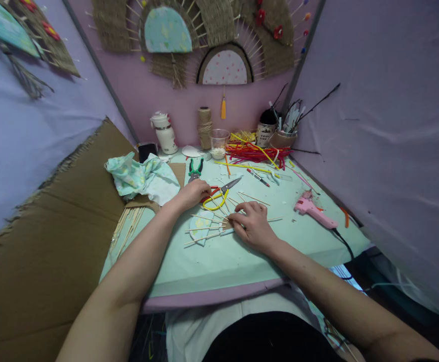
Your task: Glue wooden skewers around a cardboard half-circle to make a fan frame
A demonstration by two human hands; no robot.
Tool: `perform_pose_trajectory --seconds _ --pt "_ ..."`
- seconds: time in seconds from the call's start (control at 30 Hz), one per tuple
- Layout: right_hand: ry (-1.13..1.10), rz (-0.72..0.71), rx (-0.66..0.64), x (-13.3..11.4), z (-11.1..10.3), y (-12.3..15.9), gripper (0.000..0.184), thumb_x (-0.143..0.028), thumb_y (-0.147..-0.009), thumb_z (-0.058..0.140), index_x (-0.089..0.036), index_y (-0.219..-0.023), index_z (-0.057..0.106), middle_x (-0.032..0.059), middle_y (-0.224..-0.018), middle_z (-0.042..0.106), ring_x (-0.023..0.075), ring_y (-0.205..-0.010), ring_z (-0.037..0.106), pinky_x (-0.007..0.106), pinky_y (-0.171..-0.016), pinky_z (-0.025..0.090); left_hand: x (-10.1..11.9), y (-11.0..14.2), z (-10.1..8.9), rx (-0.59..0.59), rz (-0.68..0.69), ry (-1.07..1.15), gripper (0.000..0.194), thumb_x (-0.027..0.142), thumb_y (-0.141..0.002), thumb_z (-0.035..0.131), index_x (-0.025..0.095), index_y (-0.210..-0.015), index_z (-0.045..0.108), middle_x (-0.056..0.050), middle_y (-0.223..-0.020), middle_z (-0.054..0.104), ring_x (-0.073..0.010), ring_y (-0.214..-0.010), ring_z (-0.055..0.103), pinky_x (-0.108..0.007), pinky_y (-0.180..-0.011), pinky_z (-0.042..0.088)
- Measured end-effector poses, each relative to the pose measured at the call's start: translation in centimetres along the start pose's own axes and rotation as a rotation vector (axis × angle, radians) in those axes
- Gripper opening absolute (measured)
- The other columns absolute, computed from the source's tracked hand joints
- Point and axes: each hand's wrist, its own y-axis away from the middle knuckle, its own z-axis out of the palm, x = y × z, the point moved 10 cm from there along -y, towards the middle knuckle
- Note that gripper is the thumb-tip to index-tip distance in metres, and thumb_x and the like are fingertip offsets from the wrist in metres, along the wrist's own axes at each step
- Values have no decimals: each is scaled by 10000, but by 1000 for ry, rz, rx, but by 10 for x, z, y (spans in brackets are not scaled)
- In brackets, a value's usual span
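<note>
Thin wooden sticks [204, 229] fan out over the table from a small piece of brown cardboard [228, 224]. My left hand [195, 193] pinches the outer end of one stick at the upper left of the fan. Curled over the cardboard, my right hand [254, 224] has its fingertips on the inner ends of the sticks and covers part of the fan. A piece of light floral cloth [200, 231] lies under the left sticks. Just beyond the fan are scissors [219, 195] with red and yellow handles, their blades pointing away to the right.
Green-handled pliers [195, 170] and crumpled floral cloth [144, 176] lie at the back left. A pink glue gun [315, 208], its cord trailing off the edge, rests right. Behind are a pen [258, 177], red pipe cleaners [253, 153], a plastic cup [218, 145] and twine [204, 128].
</note>
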Motion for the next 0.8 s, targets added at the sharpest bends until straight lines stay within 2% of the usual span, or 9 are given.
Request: perform_pose_trajectory --seconds 0.23,0.4,0.5,0.6,0.8 --pt "-38 73 78 8 -7 0 194 -260 -932 526 -247 -1014 701 72 -1078 656 241 -1060 490 424 -917 277 2 3 -2 13 -2 18 165 219 -919 561 173 -868 711 -65 -877 656 -201 -890 578 -309 -816 436" --pt "-62 132 122 16 -11 2 139 -223 -877 555 -238 -904 690 57 -1023 685 238 -1029 503 421 -901 278 16 9 -10 57 50 36 138 203 -910 582 180 -934 716 -74 -967 653 -210 -955 567 -321 -857 434" --pt "-69 102 138 12 -15 2 137 -219 -869 569 -226 -802 688 40 -962 715 231 -1003 518 433 -907 260 31 9 -8 26 103 77 134 198 -907 595 183 -932 726 -73 -971 665 -203 -955 569 -322 -876 432" --pt "-55 52 132 6 -17 2 139 -232 -863 580 -221 -785 695 28 -920 734 226 -986 524 443 -922 242 43 8 -4 -25 145 112 132 207 -908 605 190 -901 736 -69 -943 678 -195 -939 575 -328 -892 427" --pt "-12 10 115 1 -15 2 183 -236 -866 561 -212 -732 684 13 -868 738 214 -961 518 444 -926 217 52 5 0 -59 162 128 123 206 -898 614 187 -879 734 -74 -940 697 -197 -949 579 -345 -897 426"
